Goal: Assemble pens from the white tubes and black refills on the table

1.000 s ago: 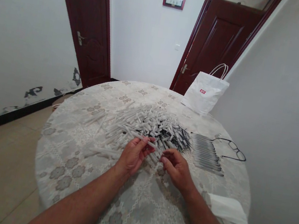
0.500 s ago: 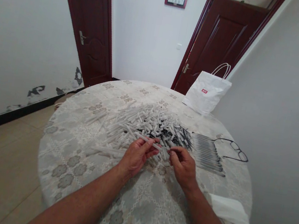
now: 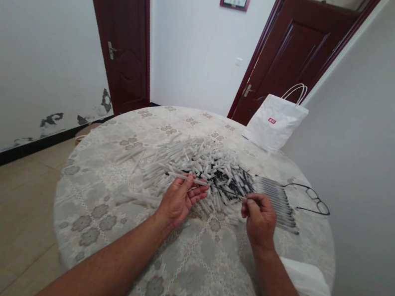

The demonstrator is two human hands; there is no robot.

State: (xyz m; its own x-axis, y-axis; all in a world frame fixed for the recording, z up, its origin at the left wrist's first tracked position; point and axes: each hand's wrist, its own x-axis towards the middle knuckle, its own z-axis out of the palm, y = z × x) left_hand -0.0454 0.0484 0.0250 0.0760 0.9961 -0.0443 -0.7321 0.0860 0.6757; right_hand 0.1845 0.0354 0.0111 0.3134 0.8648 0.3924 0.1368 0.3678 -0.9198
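My left hand (image 3: 181, 200) pinches a whitish, see-through plastic tube (image 3: 197, 182) between thumb and fingers, its open end facing right. A thin dark rod (image 3: 228, 191), like a pen refill, is gripped at its right end by my right hand (image 3: 260, 218). The rod's left tip is at the tube's end; whether it is inside I cannot tell. Behind both hands spreads a heap of whitish tubes (image 3: 173, 155), with dark rods (image 3: 220, 178) mixed in at its right side. A neat row of tubes with dark cores (image 3: 275, 200) lies right of the heap.
Black-framed glasses (image 3: 312, 199) rest beyond the row at the right. A white paper bag (image 3: 275, 123) stands at the table's far right. Folded white material (image 3: 306, 281) lies near the right edge. A patterned cloth (image 3: 179, 276) covers the round table.
My right hand has moved right, away from my left hand, and the dark rod now shows stretched between them. My left hand keeps the tube, slightly higher and more level.
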